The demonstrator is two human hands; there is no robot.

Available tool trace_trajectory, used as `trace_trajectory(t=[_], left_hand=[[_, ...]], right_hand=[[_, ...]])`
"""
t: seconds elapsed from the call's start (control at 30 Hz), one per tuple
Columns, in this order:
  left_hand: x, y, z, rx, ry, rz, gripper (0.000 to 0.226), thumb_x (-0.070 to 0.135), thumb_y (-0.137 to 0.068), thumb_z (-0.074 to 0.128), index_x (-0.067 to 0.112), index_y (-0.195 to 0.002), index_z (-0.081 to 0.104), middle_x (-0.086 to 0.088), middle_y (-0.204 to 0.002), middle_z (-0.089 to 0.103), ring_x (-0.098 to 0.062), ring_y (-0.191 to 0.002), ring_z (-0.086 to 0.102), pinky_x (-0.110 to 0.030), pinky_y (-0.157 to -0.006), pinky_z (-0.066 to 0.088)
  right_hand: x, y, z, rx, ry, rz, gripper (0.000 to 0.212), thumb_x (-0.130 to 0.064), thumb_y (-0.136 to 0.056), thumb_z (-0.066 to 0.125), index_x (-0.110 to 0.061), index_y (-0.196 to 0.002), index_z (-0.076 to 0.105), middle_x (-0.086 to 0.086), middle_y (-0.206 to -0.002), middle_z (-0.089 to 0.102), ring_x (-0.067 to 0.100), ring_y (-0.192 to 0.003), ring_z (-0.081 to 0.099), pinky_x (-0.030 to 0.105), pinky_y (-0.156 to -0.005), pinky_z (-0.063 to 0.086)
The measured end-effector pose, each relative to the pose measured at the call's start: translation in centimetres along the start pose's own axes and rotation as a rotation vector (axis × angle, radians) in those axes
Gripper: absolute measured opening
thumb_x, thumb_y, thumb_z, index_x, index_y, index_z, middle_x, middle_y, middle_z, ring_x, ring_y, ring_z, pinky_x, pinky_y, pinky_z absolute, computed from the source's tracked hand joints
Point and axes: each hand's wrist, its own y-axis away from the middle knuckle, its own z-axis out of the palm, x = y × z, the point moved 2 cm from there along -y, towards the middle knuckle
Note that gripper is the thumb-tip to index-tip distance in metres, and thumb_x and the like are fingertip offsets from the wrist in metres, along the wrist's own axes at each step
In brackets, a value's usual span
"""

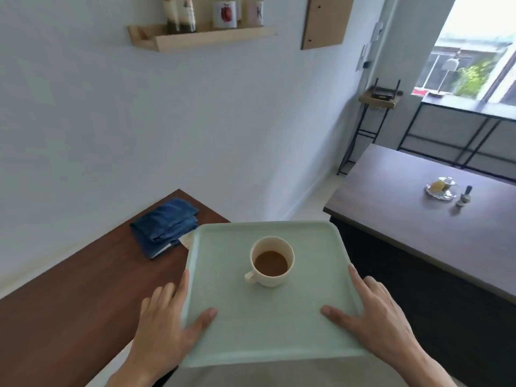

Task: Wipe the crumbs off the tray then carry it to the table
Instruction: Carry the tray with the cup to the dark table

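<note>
Both forearms reach forward from the lower edge of the view, one to each side of the pale green tray (229, 325).

The left hand (164, 328) grips the tray's left rim: thumb laid flat on the tray's upper face, fingers extended along and under the outer edge. The right hand (377, 317) grips the right rim in mirror fashion, thumb on top pointing inward, index finger along the rim, remaining fingers below and out of sight. Neither hand is spread wide; each clamps the rim between thumb and fingers.

The tray is held level in front of the body, its left portion over the corner of the reddish-brown surface (69, 303), its right portion over the gap beyond that surface's edge. A cream cup (272, 262) with brown liquid stands upright near the tray's centre, handle toward the near left. No crumbs can be made out on the tray.

A folded blue cloth (164, 226) lies on the reddish-brown surface, just beside the tray's far left corner.

To the right, across a strip of open floor, stands the dark table (391, 219); its near half is bare, with a glass dish (441, 188) and a small upright object (465, 195) farther back.
</note>
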Motion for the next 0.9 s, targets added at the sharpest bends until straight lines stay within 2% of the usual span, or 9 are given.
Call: trace_trajectory(t=[0.13, 0.27, 0.37, 0.57, 0.9], left_hand=[[6.4, -2.6, 3.4, -0.053, 0.062, 0.098, 0.106, 0.091, -0.085, 0.035, 0.018, -0.162, 0.033, 0.010, -0.108, 0.052, -0.016, -0.105, 0.049, -0.039, -0.090, 0.040], [13.4, -5.4, 6.4, -0.062, 0.070, 0.211, 0.105, 0.089, -0.085, 0.039, 0.014, -0.158, 0.040, 0.013, -0.093, 0.046, -0.015, -0.094, 0.050, -0.040, -0.084, 0.042], [18.5, -7.1, 8.7, -0.069, 0.071, 0.281, 0.106, 0.089, -0.085, 0.041, 0.010, -0.156, 0.043, 0.013, -0.095, 0.047, -0.016, -0.095, 0.050, -0.039, -0.083, 0.042], [27.4, -10.7, 11.8, -0.133, 0.108, 0.408, 0.108, 0.089, -0.084, 0.040, 0.012, -0.159, 0.037, 0.011, -0.100, 0.049, -0.015, -0.099, 0.048, -0.039, -0.090, 0.040], [38.1, -20.0, 17.8, -0.176, 0.097, 0.584, 0.103, 0.088, -0.085, 0.040, 0.013, -0.156, 0.043, 0.009, -0.092, 0.046, -0.018, -0.090, 0.048, -0.039, -0.082, 0.042]], right_hand=[[7.1, 0.5, -2.1, 0.030, 0.013, 0.092, 0.126, -0.108, -0.066, 0.036, -0.036, -0.167, 0.012, -0.018, -0.097, 0.041, 0.006, -0.100, 0.041, 0.026, -0.079, 0.045], [13.9, 0.6, -4.4, 0.076, 0.010, 0.165, 0.125, -0.107, -0.066, 0.036, -0.038, -0.167, 0.009, -0.018, -0.097, 0.041, 0.006, -0.102, 0.042, 0.026, -0.081, 0.046], [18.6, 1.1, -6.0, 0.113, -0.001, 0.227, 0.122, -0.106, -0.068, 0.039, -0.042, -0.166, 0.005, -0.017, -0.097, 0.042, 0.007, -0.101, 0.042, 0.027, -0.080, 0.046], [25.9, 1.6, -8.0, 0.182, -0.041, 0.329, 0.122, -0.104, -0.069, 0.043, -0.039, -0.167, 0.011, -0.016, -0.094, 0.043, 0.009, -0.099, 0.044, 0.030, -0.080, 0.047], [34.4, -2.3, -8.9, 0.265, -0.076, 0.489, 0.125, -0.101, -0.071, 0.047, -0.029, -0.168, 0.017, -0.017, -0.097, 0.044, 0.010, -0.101, 0.045, 0.030, -0.077, 0.045]])
